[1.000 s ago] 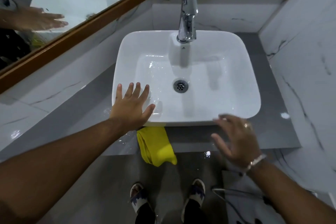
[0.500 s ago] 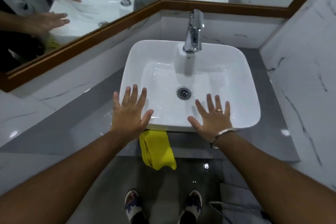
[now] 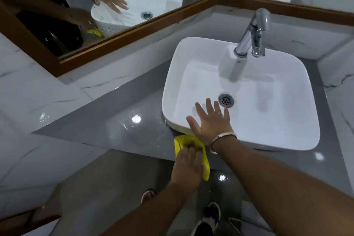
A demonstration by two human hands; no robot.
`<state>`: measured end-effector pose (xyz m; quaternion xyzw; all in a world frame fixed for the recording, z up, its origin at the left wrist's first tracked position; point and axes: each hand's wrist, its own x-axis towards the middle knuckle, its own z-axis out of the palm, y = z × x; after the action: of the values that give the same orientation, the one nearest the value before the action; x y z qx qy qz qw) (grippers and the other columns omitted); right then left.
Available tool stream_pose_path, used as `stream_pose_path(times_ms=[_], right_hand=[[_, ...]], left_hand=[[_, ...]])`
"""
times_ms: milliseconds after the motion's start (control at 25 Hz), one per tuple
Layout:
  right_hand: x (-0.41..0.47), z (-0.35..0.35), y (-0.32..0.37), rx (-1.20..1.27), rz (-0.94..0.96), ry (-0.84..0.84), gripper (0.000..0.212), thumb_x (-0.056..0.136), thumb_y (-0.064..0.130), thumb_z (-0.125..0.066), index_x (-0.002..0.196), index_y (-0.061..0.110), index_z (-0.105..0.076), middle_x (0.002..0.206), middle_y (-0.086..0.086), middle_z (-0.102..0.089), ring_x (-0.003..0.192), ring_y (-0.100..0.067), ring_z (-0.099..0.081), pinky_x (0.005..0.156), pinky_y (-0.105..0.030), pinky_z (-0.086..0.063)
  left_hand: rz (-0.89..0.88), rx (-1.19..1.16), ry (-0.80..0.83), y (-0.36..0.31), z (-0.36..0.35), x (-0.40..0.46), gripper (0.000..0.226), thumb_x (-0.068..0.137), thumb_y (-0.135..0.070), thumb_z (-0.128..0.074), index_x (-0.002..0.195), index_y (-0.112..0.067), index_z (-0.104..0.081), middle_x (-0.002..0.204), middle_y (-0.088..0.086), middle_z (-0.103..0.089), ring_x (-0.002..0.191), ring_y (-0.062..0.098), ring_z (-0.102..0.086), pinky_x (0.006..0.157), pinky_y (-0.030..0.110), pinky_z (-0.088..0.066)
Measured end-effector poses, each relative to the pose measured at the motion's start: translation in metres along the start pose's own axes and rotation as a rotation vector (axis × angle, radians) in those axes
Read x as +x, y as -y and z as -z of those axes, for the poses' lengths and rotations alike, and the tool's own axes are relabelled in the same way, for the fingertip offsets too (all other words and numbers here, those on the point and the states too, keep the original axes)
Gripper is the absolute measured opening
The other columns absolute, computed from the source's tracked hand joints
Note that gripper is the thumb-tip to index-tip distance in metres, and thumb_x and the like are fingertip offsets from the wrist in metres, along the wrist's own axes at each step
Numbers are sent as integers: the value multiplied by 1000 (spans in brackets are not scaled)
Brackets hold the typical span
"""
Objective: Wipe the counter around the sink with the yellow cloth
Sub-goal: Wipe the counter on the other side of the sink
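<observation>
The yellow cloth lies on the front edge of the grey counter, just below the near-left corner of the white sink, with one end hanging over the counter's lip. The left hand rests on top of it, fingers curled down into the fabric — whether they are pinching a fold or only pressing cannot be told from this angle. The right hand is spread flat, fingers apart, palm on the sink's front rim, holding nothing; its wrist, with a silver bangle, crosses just above the cloth's upper end and hides part of it.

One chrome faucet stands at the back of the basin and one drain sits just beyond the right fingertips. Two wood-framed mirror panels meet at the corner — the left mirror repeats both hands and the cloth. Two sandalled feet show on the floor below. The counter surface is glossy, with bright light spots.
</observation>
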<state>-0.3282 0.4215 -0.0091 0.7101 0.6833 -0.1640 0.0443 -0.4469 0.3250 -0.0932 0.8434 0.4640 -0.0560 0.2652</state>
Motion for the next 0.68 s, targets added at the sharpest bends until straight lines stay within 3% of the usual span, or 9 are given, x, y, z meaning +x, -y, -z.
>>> stream_pose_path(times_ms=[120, 280, 440, 520, 680], right_hand=[[3, 2, 1, 13, 9, 14, 78, 80, 72, -4, 146, 32, -13, 159, -8, -7, 146, -31, -3, 116, -56, -7], [4, 1, 10, -64, -2, 4, 66, 85, 58, -8, 146, 32, -10, 159, -8, -8, 145, -32, -5, 116, -56, -9], [24, -3, 50, -4, 3, -20, 69, 81, 55, -5, 145, 31, -16, 158, -7, -15, 145, -31, -10, 113, -58, -10], [31, -4, 57, -6, 10, -24, 73, 78, 56, -2, 144, 30, -19, 158, -7, -17, 144, -30, -12, 113, -58, -12], [26, 1, 56, -41, 13, -31, 69, 80, 54, -2, 143, 31, -20, 157, -5, -20, 144, -30, -16, 113, -57, -16]], left_hand=[[-48, 197, -52, 72, 1, -18, 48, 91, -43, -45, 130, -18, -56, 133, 20, -57, 121, 39, -53, 95, 43, -47], [60, 256, -258, 187, 35, -65, 56, 98, -47, -24, 129, -14, -56, 142, 23, -47, 129, 43, -46, 107, 44, -24], [-99, 233, -139, 174, 31, -34, 53, 88, -44, -48, 130, -11, -49, 145, 23, -44, 133, 44, -41, 110, 48, -21], [-113, 244, -236, 179, 42, 11, 55, 91, -42, -44, 135, -9, -43, 146, 22, -43, 134, 44, -40, 113, 47, -17], [522, 51, -469, 218, 67, 6, 62, 90, -41, -36, 139, -5, -43, 145, 28, -41, 132, 47, -40, 112, 50, -21]])
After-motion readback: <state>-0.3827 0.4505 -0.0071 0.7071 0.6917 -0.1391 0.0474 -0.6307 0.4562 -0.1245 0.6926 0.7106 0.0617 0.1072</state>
